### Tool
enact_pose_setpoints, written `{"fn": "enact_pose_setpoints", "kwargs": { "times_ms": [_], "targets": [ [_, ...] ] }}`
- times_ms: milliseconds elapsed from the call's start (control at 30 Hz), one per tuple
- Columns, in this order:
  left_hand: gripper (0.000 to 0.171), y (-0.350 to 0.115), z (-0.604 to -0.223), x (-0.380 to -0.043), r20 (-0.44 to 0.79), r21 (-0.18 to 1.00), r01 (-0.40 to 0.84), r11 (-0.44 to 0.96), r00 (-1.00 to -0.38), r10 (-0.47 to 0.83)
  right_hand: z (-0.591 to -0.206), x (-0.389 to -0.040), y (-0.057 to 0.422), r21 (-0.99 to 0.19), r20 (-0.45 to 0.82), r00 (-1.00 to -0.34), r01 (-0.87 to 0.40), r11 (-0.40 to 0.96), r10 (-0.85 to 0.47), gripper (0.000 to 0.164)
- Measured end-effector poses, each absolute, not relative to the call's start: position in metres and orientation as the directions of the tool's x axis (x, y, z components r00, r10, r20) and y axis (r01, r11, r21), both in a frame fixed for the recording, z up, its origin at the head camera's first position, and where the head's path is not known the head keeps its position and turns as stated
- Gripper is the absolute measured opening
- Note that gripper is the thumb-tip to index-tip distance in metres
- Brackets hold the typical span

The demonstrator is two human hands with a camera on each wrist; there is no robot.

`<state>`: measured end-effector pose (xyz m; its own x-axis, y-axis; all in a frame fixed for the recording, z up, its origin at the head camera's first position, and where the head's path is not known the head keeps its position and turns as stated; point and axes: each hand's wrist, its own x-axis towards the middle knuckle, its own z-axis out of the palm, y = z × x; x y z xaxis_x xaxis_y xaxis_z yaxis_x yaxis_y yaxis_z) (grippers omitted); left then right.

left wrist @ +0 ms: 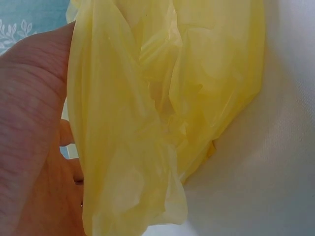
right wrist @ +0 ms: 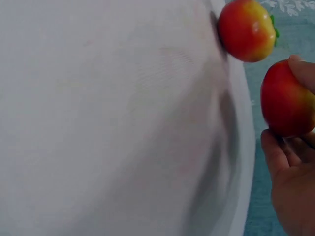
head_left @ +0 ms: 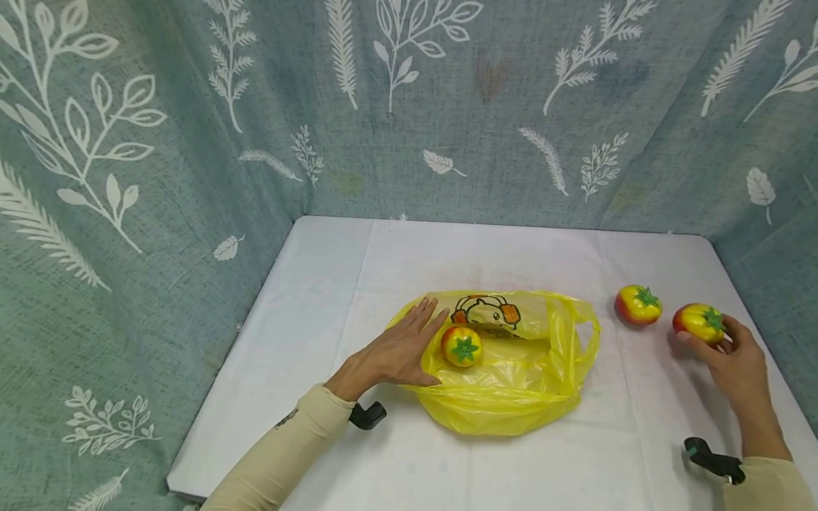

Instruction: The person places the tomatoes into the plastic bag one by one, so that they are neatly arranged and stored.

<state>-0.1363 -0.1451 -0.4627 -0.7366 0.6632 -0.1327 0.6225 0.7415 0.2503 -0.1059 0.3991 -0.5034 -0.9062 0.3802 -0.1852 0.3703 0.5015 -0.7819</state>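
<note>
A yellow plastic bag (head_left: 505,411) lies on the table with its mouth spread wide. Inside it sits one red-and-yellow toy tomato (head_left: 461,346) with a green star-shaped top. My left hand (head_left: 402,349) rests at the bag's left edge, its fingers straight and spread; the left wrist view has the thumb side of that hand (left wrist: 34,93) partly behind the yellow film (left wrist: 118,123). At the far right my right hand (head_left: 735,358) grips a second toy tomato (head_left: 696,323) between thumb and fingers. A third toy tomato (head_left: 637,305) stands just left of it, apart from the hand.
A white cloth covers the table (head_left: 307,284). Blue-green curtains (head_left: 358,142) with white leaf prints hang behind and at both sides. The bag's handle loop (head_left: 589,337) sticks out on its right, toward the tomatoes.
</note>
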Motion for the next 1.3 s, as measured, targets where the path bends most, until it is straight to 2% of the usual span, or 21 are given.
{"fn": "enact_pose_setpoints", "kwargs": {
  "times_ms": [267,667,1000,1300],
  "targets": [
    [0.121,-0.143,-0.461,-0.136,-0.123,0.243,0.630,0.738,-0.734,0.668,-0.479,-0.110,0.382,-0.820,-0.058,-0.914,0.273,0.503,0.402,0.085],
    [0.118,-0.140,-0.459,-0.133,-0.126,0.278,0.615,0.738,-0.738,0.663,-0.438,-0.110,0.352,-0.812,0.088,-0.945,0.115,0.572,0.315,0.083],
    [0.115,-0.136,-0.458,-0.129,-0.097,0.284,0.645,0.710,-0.717,0.690,-0.415,-0.108,0.327,-0.774,0.211,-0.963,-0.061,0.631,0.166,0.080],
    [0.117,-0.136,-0.457,-0.128,-0.120,0.287,0.627,0.724,-0.726,0.677,-0.397,-0.108,0.306,-0.743,0.225,-0.974,-0.153,0.651,0.028,0.088]
  ]
}}
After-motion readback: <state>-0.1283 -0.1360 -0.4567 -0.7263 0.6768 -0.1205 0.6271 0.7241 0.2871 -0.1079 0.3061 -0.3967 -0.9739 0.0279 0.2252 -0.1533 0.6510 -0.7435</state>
